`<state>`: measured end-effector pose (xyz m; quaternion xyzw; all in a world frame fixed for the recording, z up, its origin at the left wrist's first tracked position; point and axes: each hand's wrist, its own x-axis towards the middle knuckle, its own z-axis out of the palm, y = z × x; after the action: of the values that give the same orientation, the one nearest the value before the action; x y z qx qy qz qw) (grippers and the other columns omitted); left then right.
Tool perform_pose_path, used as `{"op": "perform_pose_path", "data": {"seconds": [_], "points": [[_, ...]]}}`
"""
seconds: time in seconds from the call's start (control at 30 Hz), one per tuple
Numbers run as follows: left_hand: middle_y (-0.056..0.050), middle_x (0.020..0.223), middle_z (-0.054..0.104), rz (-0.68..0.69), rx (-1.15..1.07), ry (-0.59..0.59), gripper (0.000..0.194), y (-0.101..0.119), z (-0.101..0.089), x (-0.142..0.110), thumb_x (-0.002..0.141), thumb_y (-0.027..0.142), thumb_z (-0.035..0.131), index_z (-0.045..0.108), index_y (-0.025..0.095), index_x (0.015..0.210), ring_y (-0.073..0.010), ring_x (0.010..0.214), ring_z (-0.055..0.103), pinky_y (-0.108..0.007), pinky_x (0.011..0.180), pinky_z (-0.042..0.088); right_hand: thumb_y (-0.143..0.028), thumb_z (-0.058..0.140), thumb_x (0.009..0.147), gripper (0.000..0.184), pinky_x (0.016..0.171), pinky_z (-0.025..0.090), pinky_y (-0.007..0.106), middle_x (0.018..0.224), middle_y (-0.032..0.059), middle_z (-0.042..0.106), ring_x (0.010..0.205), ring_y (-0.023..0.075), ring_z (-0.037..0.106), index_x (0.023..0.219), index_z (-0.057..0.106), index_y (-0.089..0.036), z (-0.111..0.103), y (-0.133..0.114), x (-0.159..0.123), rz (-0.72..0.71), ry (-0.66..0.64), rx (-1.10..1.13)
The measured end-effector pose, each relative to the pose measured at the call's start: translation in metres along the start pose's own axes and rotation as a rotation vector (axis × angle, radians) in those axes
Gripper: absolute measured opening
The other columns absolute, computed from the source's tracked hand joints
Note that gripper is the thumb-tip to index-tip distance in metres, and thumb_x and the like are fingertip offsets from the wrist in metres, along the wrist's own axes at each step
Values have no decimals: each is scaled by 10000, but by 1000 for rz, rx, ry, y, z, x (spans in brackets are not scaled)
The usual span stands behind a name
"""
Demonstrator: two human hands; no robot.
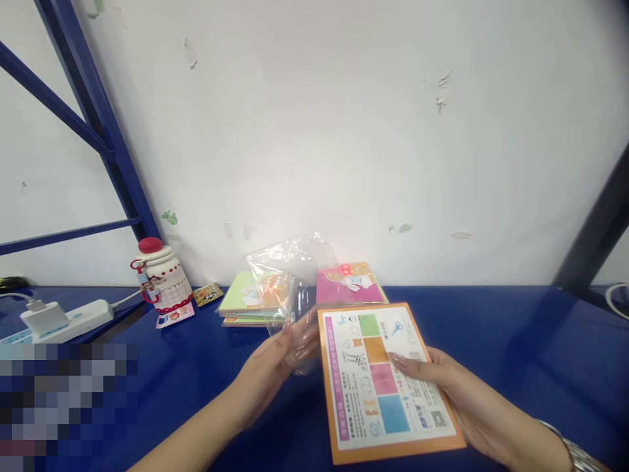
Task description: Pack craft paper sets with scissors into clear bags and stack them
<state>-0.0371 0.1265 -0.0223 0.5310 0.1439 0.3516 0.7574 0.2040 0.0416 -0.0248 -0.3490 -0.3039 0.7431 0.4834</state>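
Plastic bag, clear, pinched in the left hand; the right hand grips an orange-bordered craft pack.

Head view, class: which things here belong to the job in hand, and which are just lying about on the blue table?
In use: left hand holding a clear plastic bag; right hand holding an orange paper pack.

Lying about: pink pack, green pack stack, bottle, power strip, gold sachet.
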Motion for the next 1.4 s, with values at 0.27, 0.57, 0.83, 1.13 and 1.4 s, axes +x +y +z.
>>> {"op": "perform_pose_path", "data": {"seconds": [0.27,0.57,0.83,1.13,1.4], "points": [[-66,1322,535,-15,12,111,610,10,9,2,946,504,252,-37,320,1451,-244,1273,434,-490,1095,140,-177,629,838,373,926,438,553,1050,191,694,976,339,653,1192,593,-69,1,4,-3,61,-147,-42],[-28,1431,403,-31,65,-18,542,8,4,5,940,519,209,111,347,1445,-246,1332,339,-468,1110,100,-152,618,841,339,926,409,605,1049,197,694,956,348,659,1171,611,-71,-3,5,-3,68,-146,-3],[-11,1383,479,-57,83,-5,487,5,5,2,943,491,267,194,396,1415,-211,1329,347,-420,1085,219,-173,629,836,296,935,419,581,1026,184,706,965,353,654,1114,645,-71,-2,6,-1,47,-131,-26],[-36,1394,464,-87,35,87,470,2,3,3,944,446,347,354,287,1386,-248,1259,450,-408,1063,295,-181,608,855,297,914,444,572,1052,193,695,979,369,643,1127,628,-65,2,2,-3,24,-114,-34],[-114,1334,524,-79,137,-81,486,8,7,2,952,420,318,533,121,1270,-264,1272,432,-383,1111,239,-178,635,839,298,883,506,487,977,168,724,911,325,681,1122,635,-83,-4,5,-1,-37,2,60]]}}
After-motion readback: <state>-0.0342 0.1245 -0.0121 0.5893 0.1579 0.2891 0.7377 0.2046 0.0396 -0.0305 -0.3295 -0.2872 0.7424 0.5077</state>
